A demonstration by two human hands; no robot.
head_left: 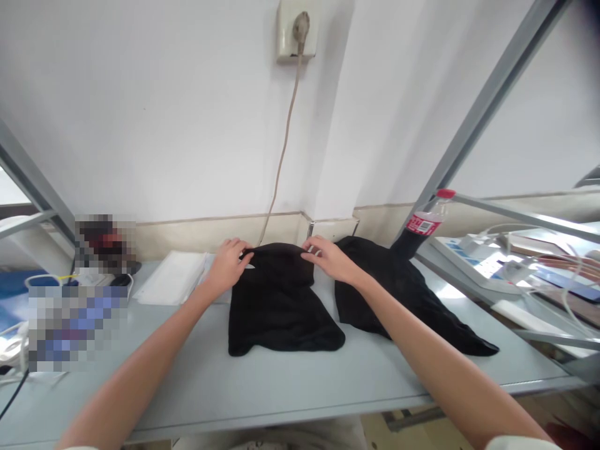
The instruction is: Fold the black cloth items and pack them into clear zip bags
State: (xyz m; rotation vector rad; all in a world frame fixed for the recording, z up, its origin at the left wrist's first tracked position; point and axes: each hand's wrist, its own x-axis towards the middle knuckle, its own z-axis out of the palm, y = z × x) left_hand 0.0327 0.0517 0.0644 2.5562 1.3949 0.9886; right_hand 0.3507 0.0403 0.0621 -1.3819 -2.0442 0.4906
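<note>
A black cloth (281,319), perhaps a garment, lies on the grey table in front of me, its upper part lifted and folded over. My left hand (228,262) pinches the top left corner of that fold. At the opposite corner my right hand (329,257) pinches the same edge between thumb and fingers. Beneath the raised edge, the lower part of the cloth rests on the tabletop. A second black cloth (412,300) is spread out to the right, partly hidden behind my right forearm. What kind of garment either one is, I cannot tell.
A cola bottle (423,225) with a red cap stands by the second cloth. White papers (171,278) lie at the left. Power strips and cables (482,262) fill the right side. A cord hangs from the wall socket (299,31). Metal posts (487,112) frame the table.
</note>
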